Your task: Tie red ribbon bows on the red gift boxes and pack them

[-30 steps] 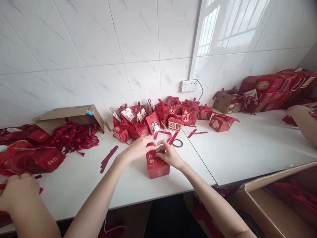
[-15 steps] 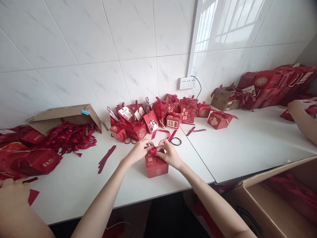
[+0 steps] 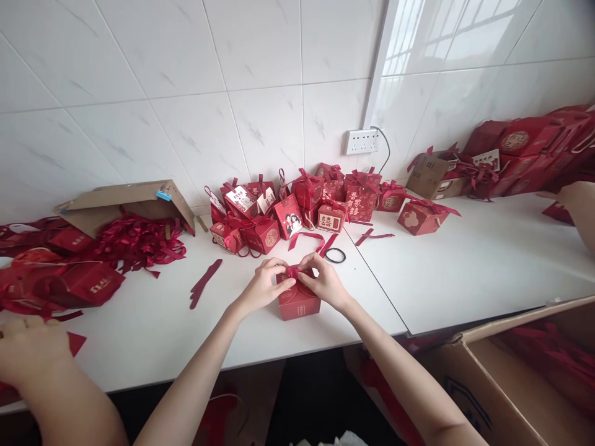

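Two bare hands come together over the red box, which sits upright on the white bench, near its front edge. Left hand on one side, right hand on the other, and between them the red ribbon knot on top of the box! Fingers are narrow on both sides, thumb and fingertips pinching at the ribbon.

Just behind, the black ring lies flat beside loose ribbon, and behind that a crowd of red gift boxes lines up by the tiled wall. Over to the left, dark red strips lie on the bench, and past them a ribbon heap spills from under a cardboard flap. Out at the far left, a co-worker's hand; at the right edge, another co-worker's hand beside a small red box. Lower right, an open carton holds more red.
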The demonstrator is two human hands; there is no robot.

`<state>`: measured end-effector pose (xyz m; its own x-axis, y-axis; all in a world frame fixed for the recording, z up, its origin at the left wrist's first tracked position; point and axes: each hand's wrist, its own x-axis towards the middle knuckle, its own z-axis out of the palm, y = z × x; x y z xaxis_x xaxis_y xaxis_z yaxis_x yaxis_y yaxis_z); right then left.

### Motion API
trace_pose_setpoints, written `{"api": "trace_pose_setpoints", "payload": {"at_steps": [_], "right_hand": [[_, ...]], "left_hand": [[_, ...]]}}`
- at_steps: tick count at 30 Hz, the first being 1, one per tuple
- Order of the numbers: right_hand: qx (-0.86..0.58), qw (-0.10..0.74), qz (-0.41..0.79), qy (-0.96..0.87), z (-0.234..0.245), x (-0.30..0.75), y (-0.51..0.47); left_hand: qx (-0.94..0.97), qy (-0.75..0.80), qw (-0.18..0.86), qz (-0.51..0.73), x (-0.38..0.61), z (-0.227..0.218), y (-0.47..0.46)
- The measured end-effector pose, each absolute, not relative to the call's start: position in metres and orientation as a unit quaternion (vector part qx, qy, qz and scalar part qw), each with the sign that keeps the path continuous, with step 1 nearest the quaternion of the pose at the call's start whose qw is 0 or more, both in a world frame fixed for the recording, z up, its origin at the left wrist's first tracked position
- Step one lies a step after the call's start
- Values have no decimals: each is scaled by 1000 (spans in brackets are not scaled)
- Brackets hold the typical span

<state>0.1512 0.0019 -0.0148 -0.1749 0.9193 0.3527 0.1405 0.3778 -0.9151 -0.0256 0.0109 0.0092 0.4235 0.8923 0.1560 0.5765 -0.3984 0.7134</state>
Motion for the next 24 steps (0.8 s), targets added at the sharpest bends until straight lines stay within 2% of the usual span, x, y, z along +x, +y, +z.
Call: {"api": "trace_pose_setpoints", "payload": {"at_steps": [18,24], "right_hand": [[-403,459,367,-701,-9,158,0],[-387,480,234,-752,-11,160,-7]], "left_hand": [[659,436,499,355,-17,-10,9],[640,444,498,380,-18,-15,9]]}}
